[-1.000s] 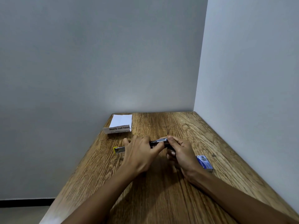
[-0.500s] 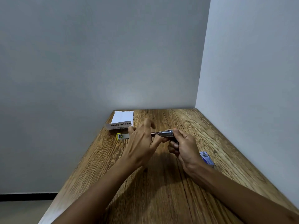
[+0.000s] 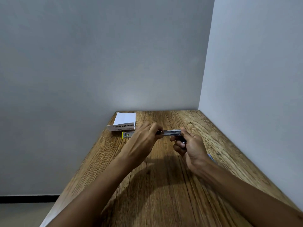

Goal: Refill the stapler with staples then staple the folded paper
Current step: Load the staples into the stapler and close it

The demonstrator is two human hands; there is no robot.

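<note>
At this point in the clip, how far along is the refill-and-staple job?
Nothing looks finished. In hand: both the left hand and the right hand hold the stapler above the table; whether staples are in is not visible. Left: stapling the folded paper, which lies untouched by the wall.

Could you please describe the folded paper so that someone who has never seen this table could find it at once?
Look at the wooden table set in the corner of two grey walls. At its far left corner, beyond the left hand, lies the folded paper. It is the only white thing there, with bold black print on its near flap, just behind a small yellow-edged piece.
</note>
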